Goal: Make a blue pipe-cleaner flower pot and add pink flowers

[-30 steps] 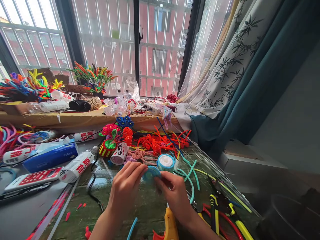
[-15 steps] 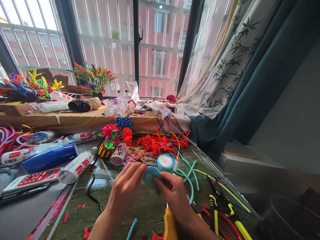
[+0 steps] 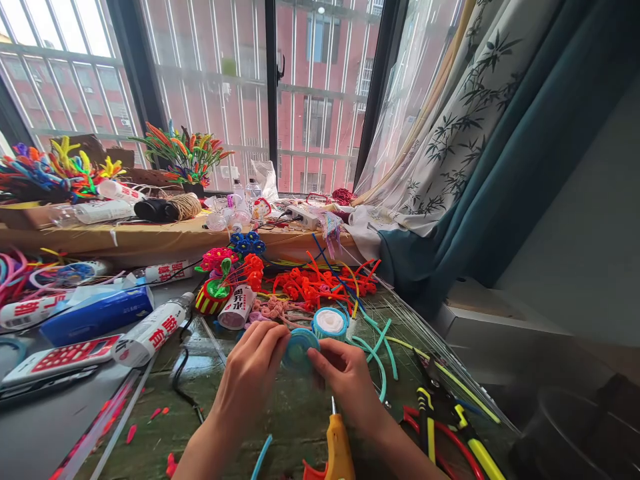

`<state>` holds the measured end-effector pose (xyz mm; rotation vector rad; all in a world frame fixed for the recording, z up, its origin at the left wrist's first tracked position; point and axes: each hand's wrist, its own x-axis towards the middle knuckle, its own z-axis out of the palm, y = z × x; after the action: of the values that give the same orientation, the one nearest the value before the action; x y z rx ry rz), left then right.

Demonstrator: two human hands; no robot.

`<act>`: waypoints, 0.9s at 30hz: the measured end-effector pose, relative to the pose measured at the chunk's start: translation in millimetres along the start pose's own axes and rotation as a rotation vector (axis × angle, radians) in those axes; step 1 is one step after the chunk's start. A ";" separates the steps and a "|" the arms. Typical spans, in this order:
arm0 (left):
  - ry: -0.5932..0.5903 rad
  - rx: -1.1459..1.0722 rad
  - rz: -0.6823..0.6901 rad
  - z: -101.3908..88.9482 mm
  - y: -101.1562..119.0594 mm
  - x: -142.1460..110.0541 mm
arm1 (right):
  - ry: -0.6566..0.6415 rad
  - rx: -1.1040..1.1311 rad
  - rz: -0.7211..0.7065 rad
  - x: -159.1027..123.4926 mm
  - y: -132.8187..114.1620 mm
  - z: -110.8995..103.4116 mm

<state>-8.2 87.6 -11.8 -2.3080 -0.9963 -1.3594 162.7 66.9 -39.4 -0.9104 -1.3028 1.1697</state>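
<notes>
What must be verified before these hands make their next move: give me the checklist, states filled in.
1. Left hand gripping the blue round piece: ok, fingers at its edge.
2. Right hand gripping it too: ok, at the opposite edge.
3. Blue-rimmed cup with white filling upright: ok, standing just beyond the piece.
4. Glue gun nozzle safely clear of the right hand: cannot tell; they look close.
5. Glue gun heated: cannot tell.
6. Work surface uncluttered: not ok, offcuts and tools lie around.

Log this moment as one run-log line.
left hand: holds blue disc | right hand: holds same disc | beyond: blue-sided round container, white inside | nearer camera: yellow glue gun
</notes>
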 end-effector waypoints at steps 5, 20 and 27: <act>-0.013 0.029 -0.078 2.7 -0.9 -3.2 | 0.022 0.076 0.082 6.6 4.6 -1.2; -0.042 0.057 -0.134 4.2 -0.4 -5.4 | 0.002 0.067 0.096 9.1 6.0 -2.1; -0.082 0.001 -0.074 6.8 9.8 -4.3 | 0.030 0.031 0.102 9.9 7.5 -4.5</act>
<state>1.6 82.5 -18.0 -2.3645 -1.1176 -1.3006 165.3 78.7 -44.9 -0.9777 -1.2227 1.2467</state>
